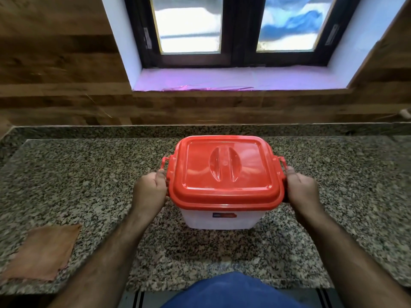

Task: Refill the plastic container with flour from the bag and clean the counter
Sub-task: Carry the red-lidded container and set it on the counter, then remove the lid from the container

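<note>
One head-worn camera looks forward and down, close over the desk (89, 174). Both grips sit mid-frame; a window (235, 30) lies beyond them.

Lighting and picture quality — daylit, soft focus
Daylight from the far window (235, 25); pale glare on the red lid (222, 172); wide-angle bending at left and right edges — slight blur throughout.

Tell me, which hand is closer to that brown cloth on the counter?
Left. The left hand grips the container's near-cloth side; the right hand grips its far side. The brown cloth lies apart.
</note>
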